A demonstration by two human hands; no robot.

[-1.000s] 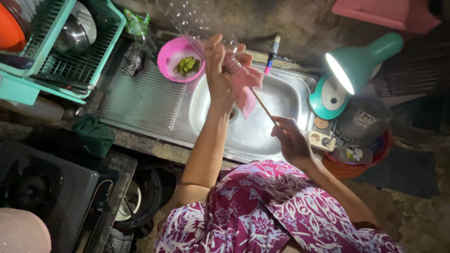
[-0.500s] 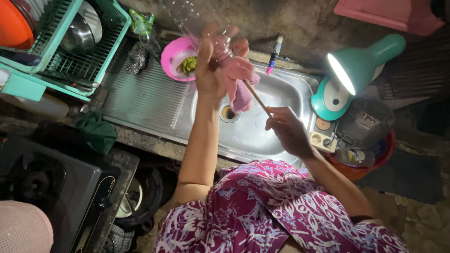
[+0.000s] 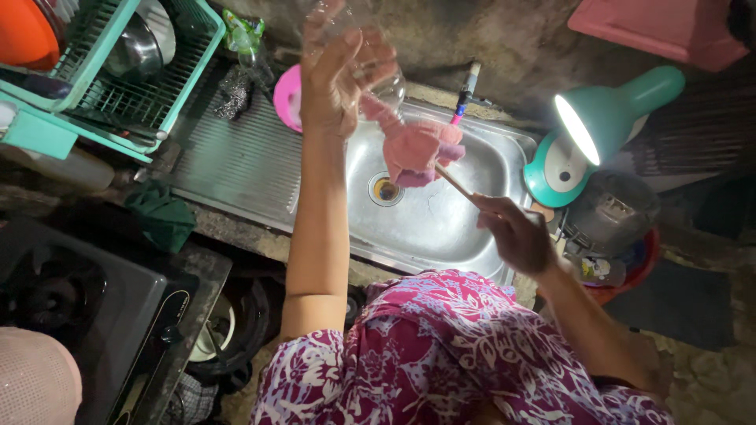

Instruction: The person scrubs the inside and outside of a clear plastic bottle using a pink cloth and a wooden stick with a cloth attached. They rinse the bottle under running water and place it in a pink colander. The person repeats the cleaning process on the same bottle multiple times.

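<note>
Left hand [image 3: 340, 75] raised above the sink, fingers curled round a clear glass [image 3: 376, 67], gripping it from the side; right hand [image 3: 516, 234] lower, over the near right rim of the sink, fingers closed on the end of a thin wooden stick [image 3: 454, 182]; stick slanting up and left into a pink cloth [image 3: 417, 145], which bunches at the glass's mouth and hangs just above the basin; glass blurred, its far end hard to make out.

Below, a steel sink [image 3: 441, 228] with a round drain [image 3: 386, 189] and a ribbed draining board [image 3: 236, 157] to the left; pink bowl [image 3: 287, 98] half hidden behind the left forearm; tap with a blue and pink handle [image 3: 466, 90] at the back wall; small green-labelled clear packet [image 3: 244, 35] at the back left corner, beside a dark scrubbing pad [image 3: 232, 94].

Further out, a teal dish rack [image 3: 169, 106] holding a steel pot [image 3: 134, 51], orange bowl [image 3: 27, 31] at its far edge; teal lamp [image 3: 598, 126], lit, right of the sink; grey round appliance [image 3: 610, 216] beside it, above a red basin [image 3: 630, 275]; pink tray [image 3: 661, 27] top right; green rag [image 3: 161, 216] on the counter edge; black stove [image 3: 79, 307] lower left.
</note>
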